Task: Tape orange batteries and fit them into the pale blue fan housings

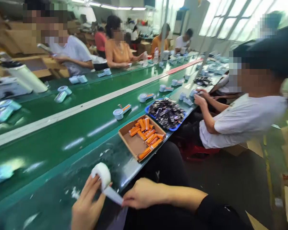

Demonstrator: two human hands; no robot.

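Observation:
A roll of whitish tape (103,174) is held near the table's front edge by my left hand (87,201), its fingers around the roll's left and lower side. A strip of tape (113,195) runs from the roll down to the right. The strip's end is pinched between the thumb and fingers of my right hand (142,193). Beyond my hands, a cardboard tray (134,143) holds several orange wrapped cylinders (147,135). Beside it a blue tray (174,128) carries a heap of small dark and silver parts (166,111).
A green belt (91,127) with a pale divider (81,107) carries several light-blue devices (118,114). One person (240,118) sits at right, handling a device. Other people are across the belt. A red stool (196,152) stands under the seated person.

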